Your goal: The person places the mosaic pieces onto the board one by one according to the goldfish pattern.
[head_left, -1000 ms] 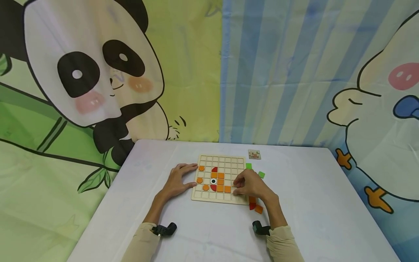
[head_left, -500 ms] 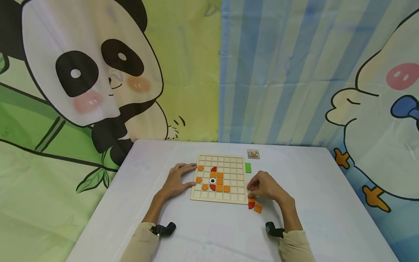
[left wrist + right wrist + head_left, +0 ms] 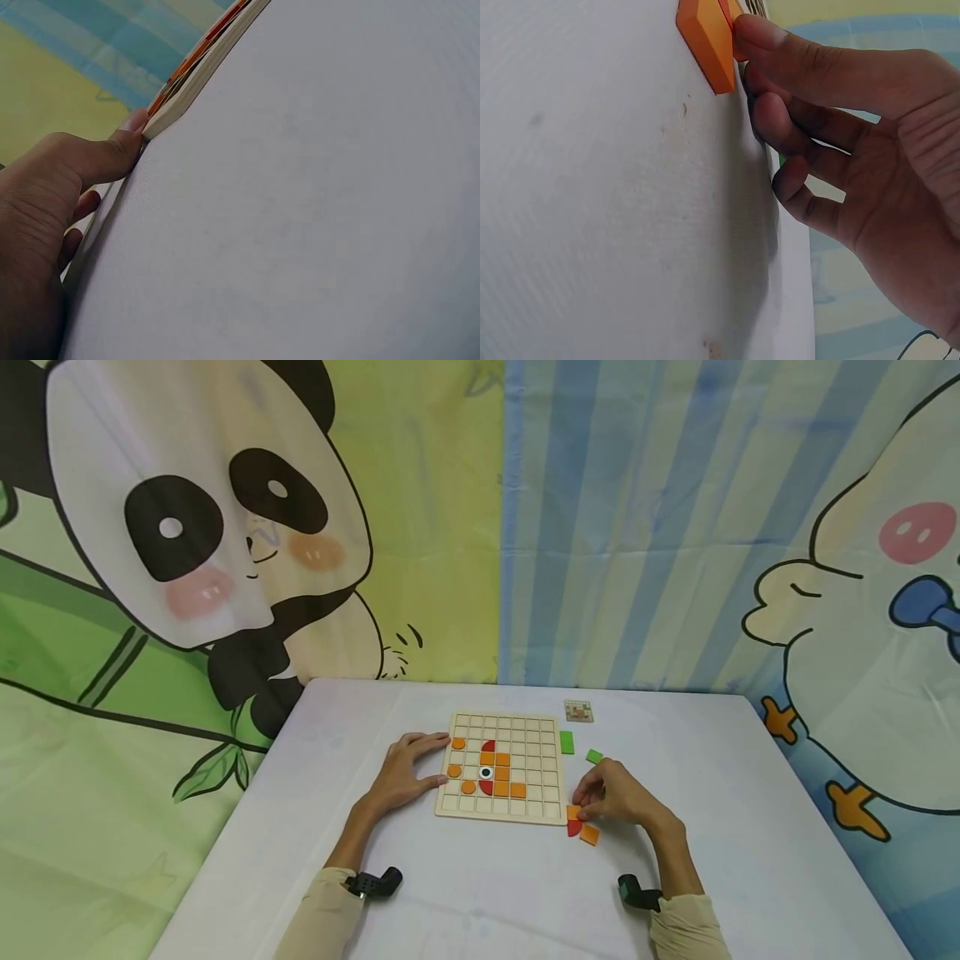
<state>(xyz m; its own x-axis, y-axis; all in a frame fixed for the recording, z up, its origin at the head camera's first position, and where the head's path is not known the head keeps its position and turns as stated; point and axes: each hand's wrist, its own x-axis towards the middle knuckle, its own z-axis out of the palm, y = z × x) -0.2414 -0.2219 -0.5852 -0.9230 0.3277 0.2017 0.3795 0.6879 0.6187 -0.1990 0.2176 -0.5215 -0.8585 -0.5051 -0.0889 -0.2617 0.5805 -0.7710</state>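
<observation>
A square wooden grid board point(image 3: 536, 752) lies on the white table. On it sit orange round tiles point(image 3: 458, 743), several orange square tiles point(image 3: 502, 773), two red quarter-round tiles point(image 3: 487, 787) and a round eye tile point(image 3: 486, 772). My left hand point(image 3: 405, 770), fingers spread, rests against the board's left edge; its thumb point(image 3: 112, 154) touches the edge in the left wrist view. Beside the board's lower right corner, my right hand point(image 3: 618, 792) pinches an orange square tile point(image 3: 573, 812) between curled thumb and index finger. The index fingertip's contact is partly hidden in the right wrist view.
A red quarter-round tile point(image 3: 574, 828) and another orange square tile point(image 3: 589, 834) lie just below the right hand. Green tiles point(image 3: 567, 742) lie right of the board. A small pattern card point(image 3: 578, 711) is at the back. Cartoon curtains point(image 3: 420, 527) hang behind the table.
My right hand has moved off the board to the right, down to the loose orange and red tiles. The left hand stays at the board's left edge.
</observation>
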